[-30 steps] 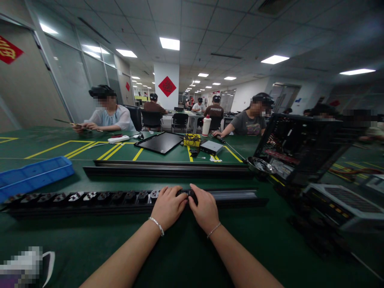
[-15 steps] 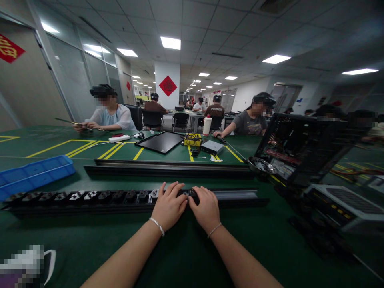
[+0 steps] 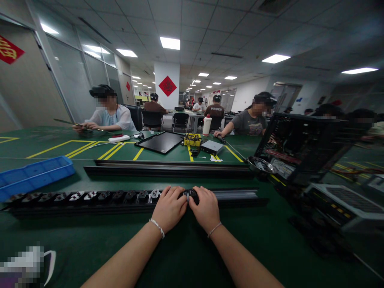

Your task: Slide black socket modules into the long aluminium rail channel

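Note:
A long black rail (image 3: 237, 196) lies across the green table in front of me, its left half filled with a row of black socket modules (image 3: 90, 196). My left hand (image 3: 169, 208) and my right hand (image 3: 205, 207) sit side by side on the rail, fingers curled down. Between their fingertips they pinch a small black socket module (image 3: 190, 195) at the end of the row. The rail to the right of my hands holds no modules. A bracelet is on each wrist.
A second black rail (image 3: 168, 170) lies just behind. A blue tray (image 3: 33, 174) is at the left, an open computer case (image 3: 297, 148) and a metal bowl (image 3: 260, 164) at the right. Farther back lie a black panel (image 3: 159, 142) and a yellow box (image 3: 192, 140). Several people work at the tables.
My left hand's fingers, spread half a second ago, have curled back down onto the module. Both hands stay at the same spot on the rail.

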Action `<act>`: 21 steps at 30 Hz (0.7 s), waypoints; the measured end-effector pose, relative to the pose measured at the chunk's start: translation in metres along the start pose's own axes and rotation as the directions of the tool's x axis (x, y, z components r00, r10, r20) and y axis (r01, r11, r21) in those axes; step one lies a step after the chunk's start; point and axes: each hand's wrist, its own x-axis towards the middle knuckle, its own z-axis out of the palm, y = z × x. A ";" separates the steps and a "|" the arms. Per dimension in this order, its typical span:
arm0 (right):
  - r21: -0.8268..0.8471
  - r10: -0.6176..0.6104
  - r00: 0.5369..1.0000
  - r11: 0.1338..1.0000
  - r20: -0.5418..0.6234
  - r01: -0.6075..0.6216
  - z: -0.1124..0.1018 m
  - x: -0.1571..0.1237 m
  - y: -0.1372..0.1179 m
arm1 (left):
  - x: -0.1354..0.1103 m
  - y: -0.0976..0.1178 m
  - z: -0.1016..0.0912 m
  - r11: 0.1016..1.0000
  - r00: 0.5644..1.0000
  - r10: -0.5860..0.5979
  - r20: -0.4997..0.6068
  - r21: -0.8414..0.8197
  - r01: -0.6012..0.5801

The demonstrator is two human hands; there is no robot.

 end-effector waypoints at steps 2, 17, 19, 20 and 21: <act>-0.003 -0.004 1.000 1.000 -0.002 0.004 0.000 0.000 0.000 | 0.000 0.000 0.000 1.000 1.000 0.005 0.001 0.002 -0.005; 0.005 0.011 1.000 1.000 0.017 -0.011 -0.001 0.001 0.000 | 0.000 -0.001 0.000 1.000 1.000 0.005 0.009 -0.008 -0.005; 0.008 0.010 1.000 1.000 0.026 -0.010 -0.002 0.001 -0.001 | 0.000 -0.001 -0.001 1.000 1.000 0.008 0.011 -0.010 -0.008; 0.009 0.009 1.000 1.000 0.030 -0.010 -0.002 0.002 -0.001 | 0.000 -0.001 -0.001 1.000 1.000 0.007 0.013 -0.010 -0.007; 0.009 0.009 0.999 1.000 0.033 -0.009 -0.003 0.002 -0.001 | 0.000 -0.001 -0.001 1.000 1.000 0.005 0.016 -0.009 -0.004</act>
